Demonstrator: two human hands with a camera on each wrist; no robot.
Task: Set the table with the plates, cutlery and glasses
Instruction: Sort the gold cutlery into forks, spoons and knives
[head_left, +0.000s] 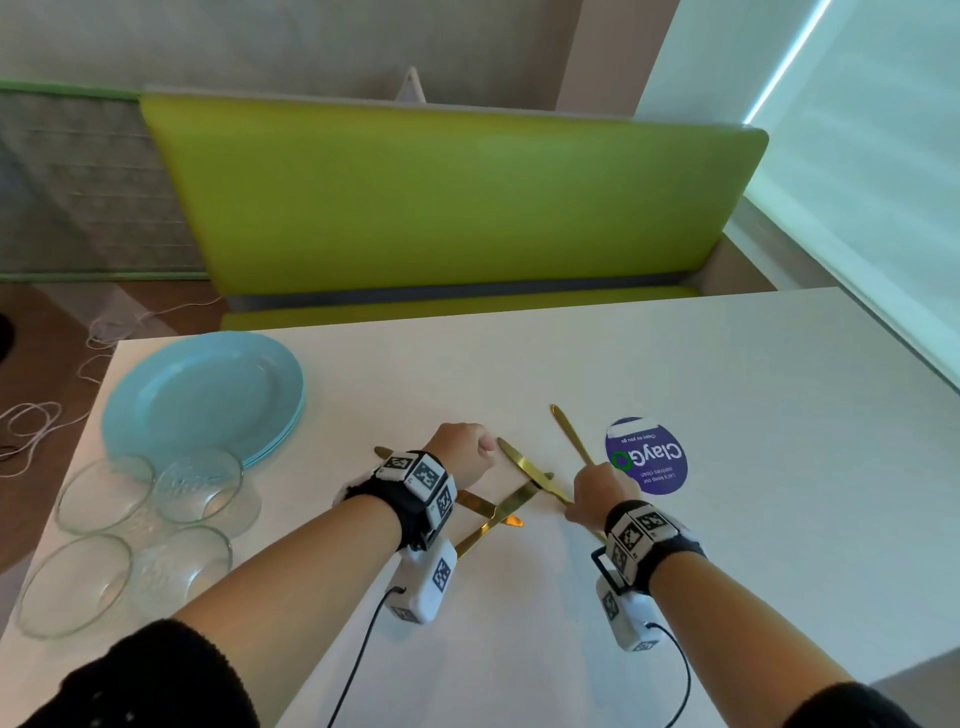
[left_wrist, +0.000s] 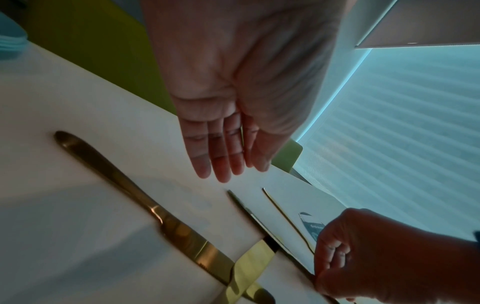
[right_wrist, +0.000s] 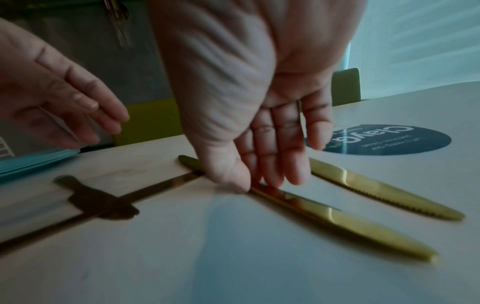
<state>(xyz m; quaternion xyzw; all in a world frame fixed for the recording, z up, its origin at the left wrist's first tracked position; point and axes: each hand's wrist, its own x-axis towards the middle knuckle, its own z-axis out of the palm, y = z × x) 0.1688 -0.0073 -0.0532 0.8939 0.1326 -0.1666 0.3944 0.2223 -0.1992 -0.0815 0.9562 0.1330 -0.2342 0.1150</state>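
Several gold knives lie in the middle of the white table (head_left: 675, 597). My right hand (head_left: 597, 488) pinches one knife (head_left: 524, 465) between thumb and fingertips, low on the table; the right wrist view shows the pinch on its handle (right_wrist: 262, 190), the blade (right_wrist: 337, 218) pointing toward me. Another knife (head_left: 569, 434) lies just right of it, partly under my fingers. My left hand (head_left: 462, 447) hovers with straight fingers (left_wrist: 221, 164), holding nothing. Below its wrist two knives lie crossed (head_left: 498, 512). A stack of blue plates (head_left: 202, 400) sits at the far left.
Several clear glass bowls (head_left: 197, 483) stand at the table's left front, close to the plates. A round purple sticker (head_left: 649, 457) is on the tabletop beside my right hand. A green bench (head_left: 441, 197) runs behind the table's far edge. Cables lie on the floor at left.
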